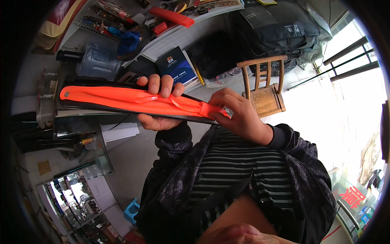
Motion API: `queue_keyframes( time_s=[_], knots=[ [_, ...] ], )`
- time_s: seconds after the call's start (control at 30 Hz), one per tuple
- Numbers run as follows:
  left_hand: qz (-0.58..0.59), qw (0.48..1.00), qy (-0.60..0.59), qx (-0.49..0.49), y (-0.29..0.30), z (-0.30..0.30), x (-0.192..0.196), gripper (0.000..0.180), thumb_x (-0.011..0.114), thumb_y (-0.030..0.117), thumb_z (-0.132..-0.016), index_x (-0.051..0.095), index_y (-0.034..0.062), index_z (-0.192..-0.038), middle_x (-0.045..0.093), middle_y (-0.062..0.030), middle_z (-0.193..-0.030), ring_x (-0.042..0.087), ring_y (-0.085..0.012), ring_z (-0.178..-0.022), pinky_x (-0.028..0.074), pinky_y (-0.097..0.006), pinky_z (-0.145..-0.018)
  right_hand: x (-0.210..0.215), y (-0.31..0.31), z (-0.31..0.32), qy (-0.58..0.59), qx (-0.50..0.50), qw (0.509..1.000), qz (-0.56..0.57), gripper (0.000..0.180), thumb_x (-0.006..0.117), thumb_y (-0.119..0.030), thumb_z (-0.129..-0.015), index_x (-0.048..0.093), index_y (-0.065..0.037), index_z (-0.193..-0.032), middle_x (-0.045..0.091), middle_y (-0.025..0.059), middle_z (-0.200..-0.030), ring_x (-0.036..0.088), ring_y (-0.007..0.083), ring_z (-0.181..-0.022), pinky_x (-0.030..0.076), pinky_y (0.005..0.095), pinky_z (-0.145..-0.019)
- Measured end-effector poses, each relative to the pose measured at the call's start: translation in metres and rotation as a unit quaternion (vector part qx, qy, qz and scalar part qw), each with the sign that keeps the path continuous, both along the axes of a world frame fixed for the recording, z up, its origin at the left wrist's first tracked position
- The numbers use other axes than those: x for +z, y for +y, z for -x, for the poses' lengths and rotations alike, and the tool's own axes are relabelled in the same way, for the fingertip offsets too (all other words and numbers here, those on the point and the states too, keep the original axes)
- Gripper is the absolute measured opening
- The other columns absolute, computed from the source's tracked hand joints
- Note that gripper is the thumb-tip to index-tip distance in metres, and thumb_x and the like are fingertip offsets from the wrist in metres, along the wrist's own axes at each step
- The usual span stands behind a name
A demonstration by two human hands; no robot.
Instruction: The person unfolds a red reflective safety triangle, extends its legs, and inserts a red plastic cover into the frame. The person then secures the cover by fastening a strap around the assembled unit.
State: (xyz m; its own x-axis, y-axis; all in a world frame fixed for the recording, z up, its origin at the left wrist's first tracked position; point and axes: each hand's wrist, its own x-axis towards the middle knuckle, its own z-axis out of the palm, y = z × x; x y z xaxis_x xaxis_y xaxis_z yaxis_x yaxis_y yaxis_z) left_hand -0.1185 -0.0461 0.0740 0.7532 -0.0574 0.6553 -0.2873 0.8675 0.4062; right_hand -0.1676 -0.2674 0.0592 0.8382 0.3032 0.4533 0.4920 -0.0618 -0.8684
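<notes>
A long, narrow black case with a bright orange face (113,95) is held out in front of my chest, nearly level and tilted slightly down to the right. A small round metal rivet sits at its left end. My left hand (165,87) is closed around the middle, fingers over the far edge and thumb under the near edge; the palm is hidden behind the case. At the right end, my right hand (245,118) pinches an orange tab or band (207,109) between thumb and fingers. A loose orange strip (183,105) bows up from the face beside it.
Beyond the case are a clear plastic water jug (97,61), a dark blue booklet (176,65) and a shelf (162,36) with an orange-red long box (172,16). A wooden chair (266,99) stands to the right, a glass display case (77,195) lower left, a blue stool (131,210) near it.
</notes>
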Motion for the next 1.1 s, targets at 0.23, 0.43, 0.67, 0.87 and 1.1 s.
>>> queue_keyframes(
  time_s=[0.23,0.43,0.67,0.87,1.1],
  knots=[
    [0.028,0.999,0.026,0.011,-0.003,-0.001,0.001,0.081,0.085,0.053,-0.090,0.051,0.0104,-0.150,0.056,0.0008,-0.115,0.052,-0.0159,-0.097,0.047,-0.034,-0.083,-0.003,0.003,-0.002,-0.047,0.014,0.999,0.008,0.029,0.083,0.001,-0.083,0.068,-0.002,-0.107,0.067,0.0138,-0.103,0.067,0.0350,-0.094,0.056,0.0413,-0.079],
    [-0.006,0.981,0.097,0.168,-0.013,-0.006,0.000,0.075,0.080,0.053,-0.093,0.052,0.0090,-0.147,0.054,0.0019,-0.109,0.049,-0.0118,-0.088,0.044,-0.028,-0.075,-0.006,0.004,-0.006,-0.151,-0.045,0.986,0.061,0.032,0.085,-0.005,-0.081,0.068,-0.001,-0.108,0.067,0.0154,-0.105,0.067,0.0366,-0.093,0.057,0.0434,-0.080],
    [-0.064,0.920,0.221,0.317,-0.029,-0.011,0.002,0.065,0.079,0.051,-0.097,0.053,0.0115,-0.143,0.051,0.0037,-0.110,0.049,-0.0087,-0.089,0.045,-0.025,-0.078,-0.006,0.008,-0.007,-0.140,-0.056,0.983,0.100,0.048,0.089,-0.008,-0.077,0.064,-0.001,-0.117,0.067,0.0171,-0.114,0.066,0.0395,-0.099,0.057,0.0449,-0.084],
    [-0.063,0.915,0.239,0.319,-0.043,-0.017,-0.002,0.080,0.076,0.067,-0.091,0.054,0.0100,-0.142,0.053,0.0021,-0.113,0.049,-0.0112,-0.093,0.047,-0.029,-0.081,-0.026,0.010,-0.018,-0.115,-0.097,0.984,0.101,0.046,0.086,0.001,-0.078,0.064,0.001,-0.118,0.067,0.0167,-0.114,0.068,0.0367,-0.098,0.058,0.0407,-0.082],
    [0.083,0.977,0.176,0.089,-0.025,-0.025,-0.013,0.087,0.061,0.085,-0.086,0.062,0.0085,-0.128,0.055,0.0006,-0.103,0.048,-0.0125,-0.090,0.046,-0.029,-0.079,-0.023,0.009,-0.017,-0.196,-0.126,0.959,0.161,0.038,0.083,0.001,-0.076,0.065,-0.001,-0.110,0.066,0.0138,-0.105,0.066,0.0355,-0.092,0.057,0.0429,-0.078]
  ],
)
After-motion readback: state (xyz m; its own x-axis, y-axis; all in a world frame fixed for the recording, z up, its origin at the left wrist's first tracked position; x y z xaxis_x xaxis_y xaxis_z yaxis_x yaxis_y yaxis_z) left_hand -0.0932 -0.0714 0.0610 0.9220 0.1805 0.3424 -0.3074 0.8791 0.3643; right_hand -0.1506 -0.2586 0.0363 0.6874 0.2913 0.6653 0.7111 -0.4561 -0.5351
